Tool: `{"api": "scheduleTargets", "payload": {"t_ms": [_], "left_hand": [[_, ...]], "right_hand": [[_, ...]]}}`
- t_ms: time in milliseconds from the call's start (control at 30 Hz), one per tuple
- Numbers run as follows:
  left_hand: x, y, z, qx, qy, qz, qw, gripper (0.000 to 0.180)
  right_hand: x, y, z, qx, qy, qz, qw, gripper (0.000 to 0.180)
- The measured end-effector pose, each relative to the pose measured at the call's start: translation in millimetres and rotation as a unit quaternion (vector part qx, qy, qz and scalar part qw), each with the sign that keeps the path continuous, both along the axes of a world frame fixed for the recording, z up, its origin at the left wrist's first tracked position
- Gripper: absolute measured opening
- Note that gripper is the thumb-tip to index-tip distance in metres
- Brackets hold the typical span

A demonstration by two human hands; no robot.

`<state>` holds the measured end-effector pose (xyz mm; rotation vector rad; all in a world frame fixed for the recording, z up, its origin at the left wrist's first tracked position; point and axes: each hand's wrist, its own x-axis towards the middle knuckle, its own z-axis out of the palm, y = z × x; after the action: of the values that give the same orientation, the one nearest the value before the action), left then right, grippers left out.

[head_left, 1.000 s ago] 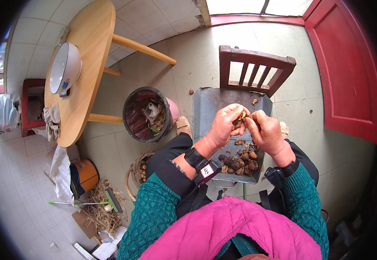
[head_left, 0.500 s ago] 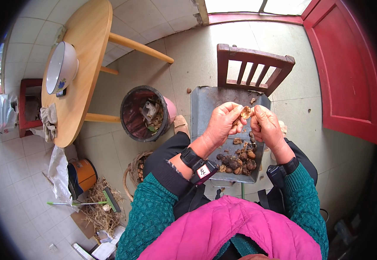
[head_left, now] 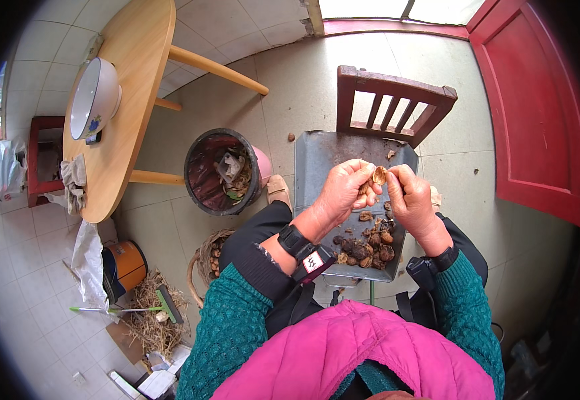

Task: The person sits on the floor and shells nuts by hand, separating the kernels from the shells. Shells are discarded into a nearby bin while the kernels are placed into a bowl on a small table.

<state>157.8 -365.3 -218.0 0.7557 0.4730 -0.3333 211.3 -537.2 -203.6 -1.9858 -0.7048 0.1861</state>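
Observation:
Above the grey metal tray (head_left: 310,150), my left hand (head_left: 340,190) holds an opened walnut shell (head_left: 379,176) between thumb and fingers, its hollow side showing. Brownish pieces show under the curled fingers of this hand. Thumb and forefinger of my right hand (head_left: 410,203) are pinched at the shell's right edge, and the other fingers are curled in. Any small bit between those fingertips is hidden. Below my hands, dark walnuts (head_left: 363,252) and broken husk lie heaped in the near part of the tray.
A dark wooden chair (head_left: 396,100) stands at the tray's far side. Left of the tray is a pink bin (head_left: 261,167) with scraps inside, and nearer me a wicker basket (head_left: 203,267) of walnuts. A wooden table (head_left: 126,87) bears a white bowl (head_left: 96,100). At right is a red door (head_left: 530,113).
My right fingers have shifted slightly and now sit closer against the shell's edge. The shell has turned a little in my left hand. The rest shifts only slightly with the view.

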Motion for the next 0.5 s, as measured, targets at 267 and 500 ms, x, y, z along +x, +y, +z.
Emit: {"api": "scheduleTargets", "payload": {"t_ms": [267,500], "left_hand": [[1.6,-1.3,-0.8,-0.035,-0.016,-0.011,0.999,0.022],[1.3,6.4,-5.4,-0.107,-0.028,0.005,0.994,0.027]], "right_hand": [[1.1,1.3,12.0,0.011,0.055,-0.011,0.998,0.009],[17.7,-12.0,18.3,-0.010,-0.004,-0.066,0.998,0.008]]}}
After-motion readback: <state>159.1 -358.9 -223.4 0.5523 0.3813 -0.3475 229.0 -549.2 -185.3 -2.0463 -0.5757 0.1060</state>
